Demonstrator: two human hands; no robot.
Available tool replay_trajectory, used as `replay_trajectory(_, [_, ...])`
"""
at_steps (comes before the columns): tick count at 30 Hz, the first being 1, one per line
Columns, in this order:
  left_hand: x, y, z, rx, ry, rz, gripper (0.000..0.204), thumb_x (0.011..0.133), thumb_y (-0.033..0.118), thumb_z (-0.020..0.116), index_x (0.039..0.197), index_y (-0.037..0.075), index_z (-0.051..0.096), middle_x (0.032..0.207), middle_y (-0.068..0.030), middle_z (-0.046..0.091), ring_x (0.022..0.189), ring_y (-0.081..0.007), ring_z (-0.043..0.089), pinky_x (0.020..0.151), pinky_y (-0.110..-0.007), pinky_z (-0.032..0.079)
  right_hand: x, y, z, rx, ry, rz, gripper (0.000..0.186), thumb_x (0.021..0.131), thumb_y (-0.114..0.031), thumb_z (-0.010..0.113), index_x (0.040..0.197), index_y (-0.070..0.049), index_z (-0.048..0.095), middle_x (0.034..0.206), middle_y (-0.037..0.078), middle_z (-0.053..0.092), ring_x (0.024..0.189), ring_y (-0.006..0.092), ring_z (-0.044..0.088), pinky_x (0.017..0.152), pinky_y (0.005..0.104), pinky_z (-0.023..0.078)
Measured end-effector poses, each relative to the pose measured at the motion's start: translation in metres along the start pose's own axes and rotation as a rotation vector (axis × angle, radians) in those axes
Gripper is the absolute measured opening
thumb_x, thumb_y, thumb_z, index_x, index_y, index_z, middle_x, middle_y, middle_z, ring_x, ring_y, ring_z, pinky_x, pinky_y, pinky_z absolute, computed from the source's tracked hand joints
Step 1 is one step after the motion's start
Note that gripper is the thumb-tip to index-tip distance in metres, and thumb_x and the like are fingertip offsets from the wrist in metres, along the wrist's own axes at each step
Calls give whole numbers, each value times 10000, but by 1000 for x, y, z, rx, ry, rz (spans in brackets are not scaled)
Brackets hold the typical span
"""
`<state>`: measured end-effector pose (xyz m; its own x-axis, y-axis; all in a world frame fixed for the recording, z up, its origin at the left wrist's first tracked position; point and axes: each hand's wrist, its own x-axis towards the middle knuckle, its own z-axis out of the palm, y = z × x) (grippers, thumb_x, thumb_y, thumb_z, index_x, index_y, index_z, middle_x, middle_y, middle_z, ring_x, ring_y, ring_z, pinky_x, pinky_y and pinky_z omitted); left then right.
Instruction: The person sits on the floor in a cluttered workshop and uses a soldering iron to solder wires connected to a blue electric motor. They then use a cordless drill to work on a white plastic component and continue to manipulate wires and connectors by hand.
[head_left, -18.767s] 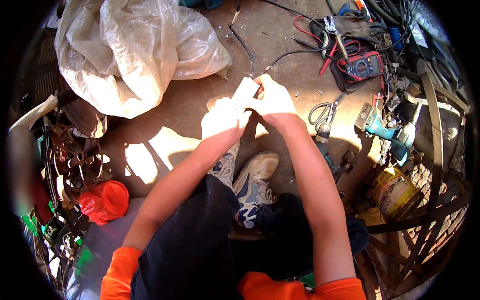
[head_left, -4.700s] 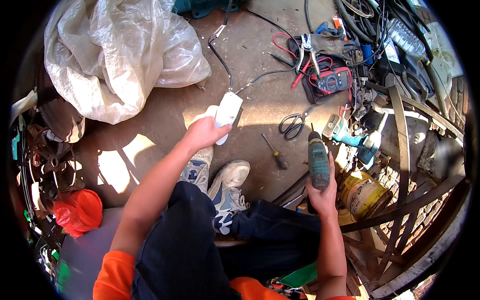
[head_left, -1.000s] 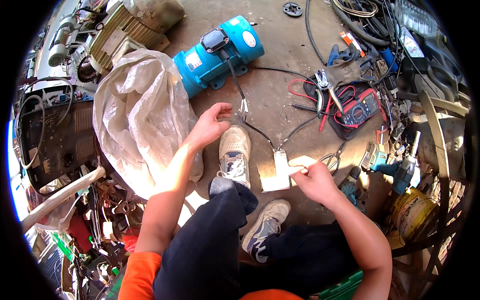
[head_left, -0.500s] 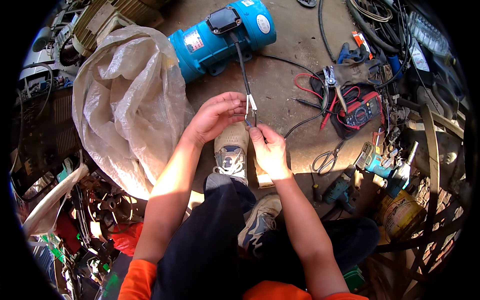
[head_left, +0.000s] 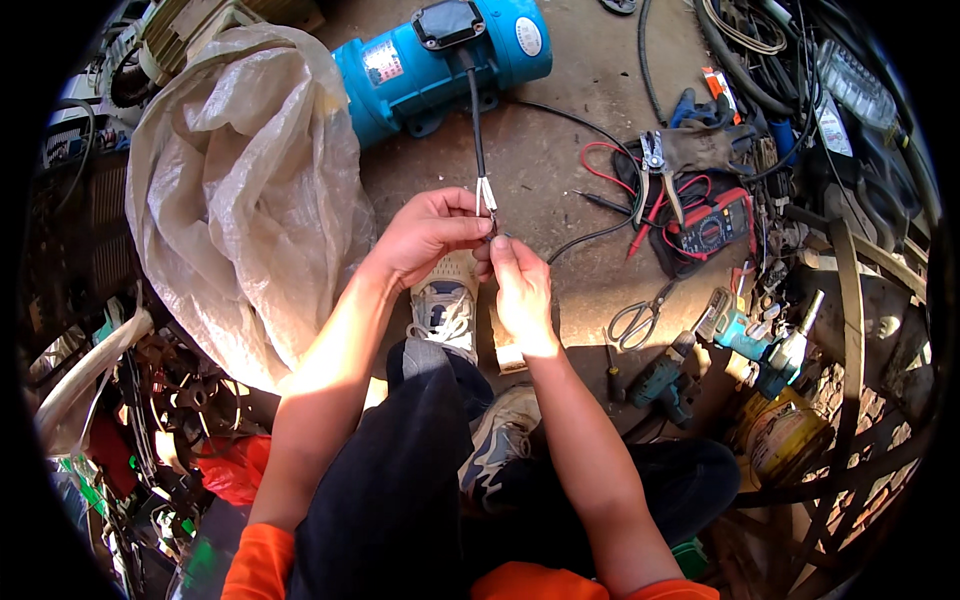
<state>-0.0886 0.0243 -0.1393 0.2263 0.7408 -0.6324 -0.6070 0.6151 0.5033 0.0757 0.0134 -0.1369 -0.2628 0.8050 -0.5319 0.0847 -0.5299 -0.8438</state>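
A blue electric motor (head_left: 400,88) lies on the floor at the far side, with a black junction box (head_left: 447,25) on top. From it a black cable (head_left: 477,130) runs toward me and ends in white-sleeved wires (head_left: 486,193). My left hand (head_left: 432,238) pinches the wire ends between thumb and fingers. Close against it, my right hand (head_left: 522,295) is closed on the same wires just below. The exact contact of the bare ends is hidden by my fingertips.
A crumpled translucent plastic sack (head_left: 250,200) lies left. To the right are a red multimeter (head_left: 708,230), pliers (head_left: 655,165), work gloves (head_left: 710,140), scissors (head_left: 637,322) and teal power tools (head_left: 750,340). A yellow bucket (head_left: 785,435) stands nearer. Scrap and cables crowd both sides.
My left fingers have closed onto the wires, and my right hand has moved up against them. The whole view has shifted slightly.
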Motion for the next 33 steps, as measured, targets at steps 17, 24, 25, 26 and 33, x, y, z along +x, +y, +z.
replay_trajectory(17, [-7,-15,19,165,134,237,142,873,6,631,1001,1,570,953,-64,654,900,-113,611,826,-238,484,8,-27,-17,-287,206,-292,158,837,-100,682,964,-8,669,890,120,663,809,233,662,758,341,515])
replay_trajectory(24, [-7,-18,21,346,202,303,142,882,23,615,1007,-13,557,935,-29,625,868,-57,573,763,-207,464,30,-70,-12,-675,-12,-459,102,778,-103,673,845,-27,691,842,136,653,803,335,633,718,403,501])
replay_trajectory(25, [-8,-19,21,377,212,303,150,888,20,608,1023,-16,555,945,-25,620,880,-58,571,769,-201,460,32,-72,-11,-706,-36,-462,101,782,-110,669,835,-27,688,840,137,652,803,338,631,720,411,499])
replay_trajectory(26, [-8,-18,21,417,229,301,153,887,23,612,1024,-16,555,945,-27,620,876,-59,571,768,-203,461,34,-72,-10,-739,-32,-462,103,783,-116,668,829,-25,684,835,141,651,803,341,630,719,416,498])
replay_trajectory(33, [-12,-15,27,458,254,312,165,885,21,614,1035,-21,557,948,-35,623,873,-71,576,779,-213,468,35,-65,-4,-630,24,-310,132,784,-118,652,821,9,658,768,161,650,701,296,643,645,382,505])
